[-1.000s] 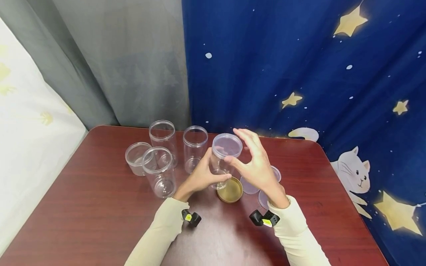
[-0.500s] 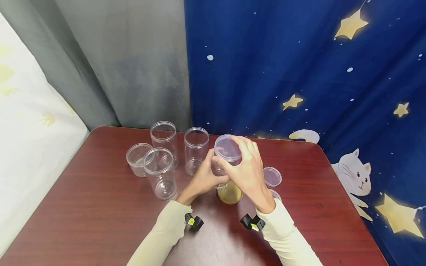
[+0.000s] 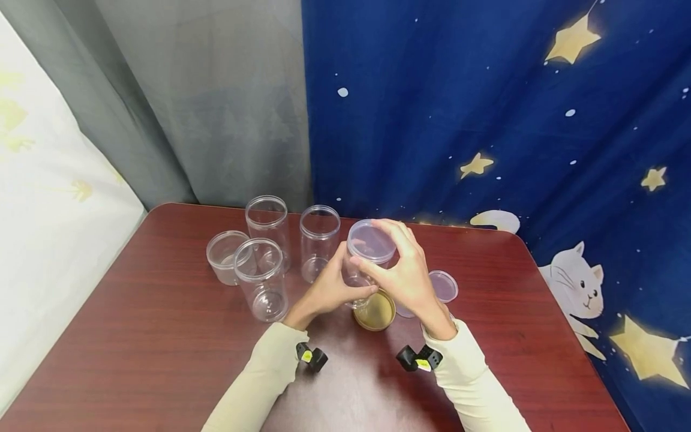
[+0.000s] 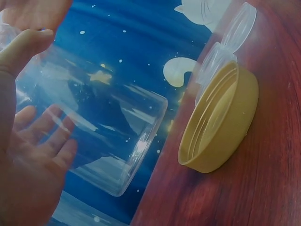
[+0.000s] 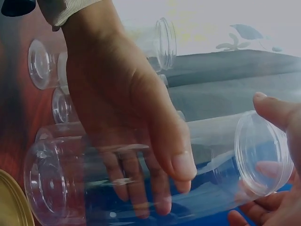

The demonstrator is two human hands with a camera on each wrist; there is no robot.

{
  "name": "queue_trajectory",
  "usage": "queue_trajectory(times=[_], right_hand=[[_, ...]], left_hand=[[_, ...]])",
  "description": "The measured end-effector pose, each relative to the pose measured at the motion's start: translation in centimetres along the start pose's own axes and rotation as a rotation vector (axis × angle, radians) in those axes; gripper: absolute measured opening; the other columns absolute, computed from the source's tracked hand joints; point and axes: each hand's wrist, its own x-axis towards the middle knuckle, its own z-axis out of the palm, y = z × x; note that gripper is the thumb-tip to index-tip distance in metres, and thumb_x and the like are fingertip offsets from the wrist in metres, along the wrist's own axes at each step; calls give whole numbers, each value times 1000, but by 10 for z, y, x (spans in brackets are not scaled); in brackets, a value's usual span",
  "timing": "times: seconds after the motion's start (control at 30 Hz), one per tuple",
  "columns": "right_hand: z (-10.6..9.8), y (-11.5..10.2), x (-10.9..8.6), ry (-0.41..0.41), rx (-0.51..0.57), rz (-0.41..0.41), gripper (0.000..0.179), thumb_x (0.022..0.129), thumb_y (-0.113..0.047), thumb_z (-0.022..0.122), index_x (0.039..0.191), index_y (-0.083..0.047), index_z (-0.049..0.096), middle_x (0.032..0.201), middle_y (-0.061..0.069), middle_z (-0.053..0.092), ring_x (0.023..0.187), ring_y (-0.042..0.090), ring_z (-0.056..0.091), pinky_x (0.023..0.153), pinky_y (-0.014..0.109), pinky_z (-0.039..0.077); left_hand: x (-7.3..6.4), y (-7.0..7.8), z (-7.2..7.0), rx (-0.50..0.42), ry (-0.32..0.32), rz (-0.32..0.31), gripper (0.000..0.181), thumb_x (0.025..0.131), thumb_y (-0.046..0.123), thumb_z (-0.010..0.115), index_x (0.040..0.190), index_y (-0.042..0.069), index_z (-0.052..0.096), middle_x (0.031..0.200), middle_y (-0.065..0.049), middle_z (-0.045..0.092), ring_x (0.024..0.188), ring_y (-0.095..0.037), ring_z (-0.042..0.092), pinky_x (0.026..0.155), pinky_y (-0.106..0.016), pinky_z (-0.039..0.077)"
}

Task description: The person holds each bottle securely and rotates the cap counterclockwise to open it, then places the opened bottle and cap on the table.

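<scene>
A tall clear plastic jar (image 4: 117, 136) is held upright above the table in the head view. My left hand (image 3: 330, 287) grips its body, the fingers wrapped behind the clear wall. At the top sits a translucent lid (image 3: 371, 240). My right hand (image 3: 406, 273) holds this lid by its rim, with the thumb on the near side and the fingers over the far side. Below the jar, a gold screw lid (image 3: 375, 312) lies on the table with its threaded inside showing in the left wrist view.
Several open clear jars stand to the left, among them a tall jar (image 3: 260, 279), another tall jar (image 3: 320, 243) and a short, wide jar (image 3: 224, 257). Loose translucent lids, including one lid (image 3: 444, 286), lie on the red-brown table (image 3: 135, 336) by my right wrist. Curtains hang behind.
My right hand's fingers have come in from spread beside the jar's lid to hold its rim. The right wrist swung left, then slightly back right. My left hand keeps its grip.
</scene>
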Motion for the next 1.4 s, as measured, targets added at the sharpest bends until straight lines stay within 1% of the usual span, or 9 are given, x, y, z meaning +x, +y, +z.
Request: queue_trajectory(times=[0.1,0.23,0.5,0.57,0.7,0.87,1.13,1.3,1.4], right_hand=[[-2,1,0,-11,25,-4,65,71,-27,90,129,-15,62,125,0,62,115,16,54,90,36,47],[-3,2,0,-31,57,-1,64,72,-25,90,129,-16,63,125,-1,63,115,15,56,91,35,47],[-8,7,-3,-93,175,27,65,72,-19,90,130,-18,62,128,-2,63,122,14,55,101,32,44],[-9,7,-4,-110,210,36,66,71,-17,90,131,-19,62,130,-3,62,123,14,54,102,32,43],[-10,8,-5,-143,246,57,70,71,-15,90,133,-19,60,131,-4,62,123,14,54,100,29,45],[-11,9,-7,-154,295,83,80,69,-8,90,140,-16,54,133,0,61,121,15,57,100,25,47],[-15,13,-5,-191,390,66,86,67,0,89,143,-9,48,135,8,59,121,18,57,103,24,46],[-17,15,-3,-227,433,47,89,67,3,88,144,-7,46,136,13,58,123,19,56,105,25,44],[-18,16,-1,-264,441,55,88,69,3,87,145,-9,45,138,10,57,124,19,55,106,26,43]], left_hand=[[0,2,-2,-12,-12,-5,86,70,6,88,141,15,40,129,-8,58,116,-21,56,106,-42,42],[0,-1,-4,-10,-37,6,90,70,4,87,145,14,38,133,-8,57,119,-21,55,107,-43,40],[-1,-5,-7,-14,-114,74,89,71,7,86,145,14,38,132,-7,58,118,-20,56,108,-40,41],[-1,-6,-8,-26,-139,96,88,71,6,85,145,13,38,131,-8,58,119,-20,56,108,-38,41],[-2,-8,-10,-58,-173,116,88,70,3,84,145,12,38,130,-10,58,117,-20,58,108,-34,42],[-2,-10,-11,-97,-200,126,88,71,-2,83,145,9,37,128,-14,58,112,-20,61,104,-32,46],[-2,-8,-11,-150,-231,134,94,68,-8,82,147,7,34,130,-18,56,112,-19,60,102,-31,47],[0,-7,-12,-157,-261,125,94,69,-8,81,148,8,32,132,-17,55,115,-20,58,104,-33,46],[-1,-7,-14,-126,-254,110,92,70,-5,82,147,10,34,132,-14,55,117,-20,57,105,-35,45]])
